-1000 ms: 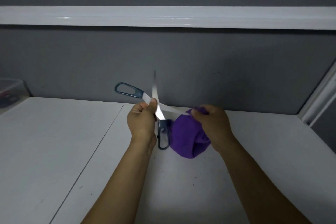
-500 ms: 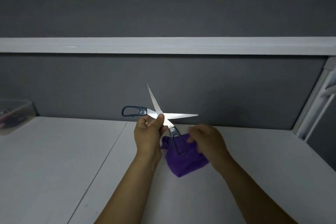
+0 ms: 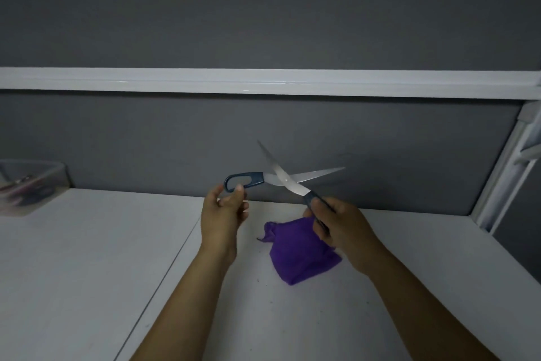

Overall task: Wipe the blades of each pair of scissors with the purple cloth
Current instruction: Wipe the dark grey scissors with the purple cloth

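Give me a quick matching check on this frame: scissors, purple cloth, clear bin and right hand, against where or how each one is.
1. scissors
2. purple cloth
3. clear bin
4. right hand

A. at the far left of the table
B. grips one dark handle
C. blades spread apart, up in the air
D. lying on the table, unheld

Pairs: 1-C, 2-D, 3-A, 4-B

A dark grey partition wall (image 3: 146,138) is standing behind a white worktop (image 3: 87,272), with a white horizontal rail (image 3: 263,82) running across it from edge to edge. A thin seam (image 3: 167,270) is running down the worktop left of centre, and a clear plastic container (image 3: 29,185) is sitting at its far left. A white frame post (image 3: 503,173) is slanting up on the right, and dim light is falling over everything.
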